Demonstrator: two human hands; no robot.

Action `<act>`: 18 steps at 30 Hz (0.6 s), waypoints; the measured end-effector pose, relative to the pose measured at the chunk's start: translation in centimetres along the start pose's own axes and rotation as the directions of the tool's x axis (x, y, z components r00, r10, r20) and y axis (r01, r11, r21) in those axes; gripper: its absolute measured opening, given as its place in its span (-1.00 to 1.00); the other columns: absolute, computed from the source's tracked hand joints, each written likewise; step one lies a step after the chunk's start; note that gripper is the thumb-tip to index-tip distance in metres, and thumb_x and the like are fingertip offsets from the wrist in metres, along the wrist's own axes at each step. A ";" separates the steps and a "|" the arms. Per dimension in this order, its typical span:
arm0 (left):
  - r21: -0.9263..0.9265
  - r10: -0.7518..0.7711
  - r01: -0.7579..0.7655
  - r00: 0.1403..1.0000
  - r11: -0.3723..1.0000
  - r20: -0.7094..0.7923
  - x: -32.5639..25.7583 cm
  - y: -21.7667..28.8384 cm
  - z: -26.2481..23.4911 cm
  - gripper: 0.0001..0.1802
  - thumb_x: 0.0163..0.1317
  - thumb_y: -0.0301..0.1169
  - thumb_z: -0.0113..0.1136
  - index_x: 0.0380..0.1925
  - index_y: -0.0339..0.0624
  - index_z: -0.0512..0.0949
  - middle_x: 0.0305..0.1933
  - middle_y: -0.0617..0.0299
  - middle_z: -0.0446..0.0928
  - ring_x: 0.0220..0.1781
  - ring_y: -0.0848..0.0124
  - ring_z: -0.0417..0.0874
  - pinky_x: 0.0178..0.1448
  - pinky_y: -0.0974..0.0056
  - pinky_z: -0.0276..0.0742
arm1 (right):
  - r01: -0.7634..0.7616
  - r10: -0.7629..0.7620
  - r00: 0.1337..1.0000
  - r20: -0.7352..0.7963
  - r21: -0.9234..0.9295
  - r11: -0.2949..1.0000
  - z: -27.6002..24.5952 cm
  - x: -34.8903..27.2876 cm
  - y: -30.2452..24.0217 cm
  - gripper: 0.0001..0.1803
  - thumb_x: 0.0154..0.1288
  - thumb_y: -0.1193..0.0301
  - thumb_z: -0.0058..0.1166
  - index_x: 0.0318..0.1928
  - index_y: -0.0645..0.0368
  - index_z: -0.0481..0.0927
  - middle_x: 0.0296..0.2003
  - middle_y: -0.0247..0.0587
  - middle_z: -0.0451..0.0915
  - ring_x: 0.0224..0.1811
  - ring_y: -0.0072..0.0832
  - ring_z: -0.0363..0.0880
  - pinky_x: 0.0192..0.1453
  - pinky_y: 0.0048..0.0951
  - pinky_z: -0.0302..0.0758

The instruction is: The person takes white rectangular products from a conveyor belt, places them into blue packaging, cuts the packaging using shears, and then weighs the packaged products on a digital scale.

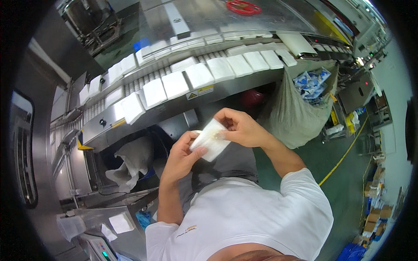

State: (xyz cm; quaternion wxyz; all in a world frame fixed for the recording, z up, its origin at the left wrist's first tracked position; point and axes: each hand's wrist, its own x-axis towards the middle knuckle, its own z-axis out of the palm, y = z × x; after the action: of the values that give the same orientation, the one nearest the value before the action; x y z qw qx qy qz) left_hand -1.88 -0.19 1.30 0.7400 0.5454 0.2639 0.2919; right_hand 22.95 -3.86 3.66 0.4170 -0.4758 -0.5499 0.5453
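Downward head view, rim unclear.

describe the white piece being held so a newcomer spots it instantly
Find the metal roller conveyor crossing the upper picture, lined with flat white pieces. Come down from its middle toward the white T-shirt, to the left hand and right hand. The white rectangular piece between them is it, set apart as the only one held up off any surface.

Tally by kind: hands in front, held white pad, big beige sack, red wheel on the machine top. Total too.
Hands: 2 (left hand, right hand)
Held white pad: 1
Beige sack: 1
Red wheel: 1
Total: 5
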 end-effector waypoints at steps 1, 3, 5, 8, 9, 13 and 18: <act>0.023 -0.011 0.011 1.000 1.000 0.014 -0.2 -0.2 -0.5 -0.62 0.35 -0.44 0.40 0.09 -0.28 0.51 -0.07 0.31 0.62 -0.05 0.59 0.61 0.03 0.43 0.56 | -0.019 0.017 1.000 0.022 0.062 0.998 0.0 0.1 0.8 -0.63 0.31 0.56 0.24 0.10 0.30 0.52 -0.05 -0.22 0.63 0.00 -0.53 0.63 0.13 -0.41 0.60; 0.088 -0.033 0.029 0.998 0.996 0.046 -0.6 0.0 -1.2 -0.66 0.37 -0.44 0.38 0.07 -0.28 0.53 -0.11 0.32 0.60 -0.10 0.61 0.59 -0.01 0.43 0.56 | -0.073 0.058 0.990 0.128 0.115 0.991 0.1 0.1 1.6 -0.59 0.32 0.59 0.26 0.15 0.29 0.51 -0.02 -0.25 0.61 0.03 -0.58 0.60 0.14 -0.45 0.59; 0.142 -0.060 0.050 0.996 0.989 0.064 -0.6 -0.4 -2.3 -0.66 0.37 -0.45 0.37 0.08 -0.28 0.53 -0.11 0.32 0.60 -0.10 0.61 0.60 -0.01 0.43 0.57 | -0.100 0.080 0.973 0.218 0.079 0.992 -0.2 0.4 2.0 -0.59 0.34 0.57 0.29 0.16 0.31 0.53 -0.02 -0.26 0.62 0.03 -0.61 0.59 0.15 -0.46 0.59; 0.190 -0.077 0.066 0.996 0.980 0.051 -0.5 -0.5 -3.0 -0.68 0.39 -0.47 0.34 0.08 -0.29 0.53 -0.11 0.33 0.59 -0.13 0.63 0.56 -0.06 0.46 0.52 | -0.100 0.097 0.983 0.158 0.013 0.995 0.4 0.6 2.1 -0.64 0.34 0.55 0.30 0.12 0.32 0.58 -0.07 -0.29 0.65 -0.03 -0.63 0.59 0.11 -0.47 0.59; 0.202 -0.077 0.067 0.996 0.977 0.042 -0.3 -0.4 -3.1 -0.68 0.39 -0.47 0.32 0.08 -0.29 0.53 -0.11 0.34 0.59 -0.15 0.64 0.54 -0.08 0.47 0.50 | -0.089 0.088 0.986 0.141 0.000 0.996 0.5 0.7 2.0 -0.66 0.35 0.56 0.29 0.11 0.32 0.59 -0.09 -0.29 0.66 -0.05 -0.63 0.60 0.09 -0.47 0.59; 0.150 -0.061 0.059 0.998 0.987 0.005 -0.3 -0.4 -3.6 -0.63 0.39 -0.44 0.34 0.12 -0.31 0.51 -0.06 0.26 0.61 -0.09 0.56 0.62 -0.01 0.41 0.57 | -0.058 0.063 0.992 0.109 -0.046 0.997 0.8 1.5 1.5 -0.70 0.36 0.57 0.26 0.08 0.33 0.63 -0.12 -0.31 0.68 -0.09 -0.64 0.62 0.04 -0.50 0.58; -0.119 -0.004 -0.007 0.996 0.993 -0.092 -0.4 1.2 -3.7 -0.46 0.46 -0.37 0.27 0.31 -0.33 0.32 0.06 -0.01 0.65 0.07 0.28 0.73 0.13 0.25 0.68 | 0.006 -0.005 1.000 -0.013 0.068 0.998 -1.7 5.8 -0.3 -0.71 0.38 0.44 0.30 0.05 0.28 0.68 -0.15 -0.34 0.72 -0.12 -0.62 0.64 0.02 -0.49 0.59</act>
State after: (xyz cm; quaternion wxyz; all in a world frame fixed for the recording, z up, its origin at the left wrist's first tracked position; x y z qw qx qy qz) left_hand -4.96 2.16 1.48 0.7582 0.4863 0.2794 0.3326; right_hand 23.42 2.13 3.75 0.4379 -0.4634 -0.5296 0.5595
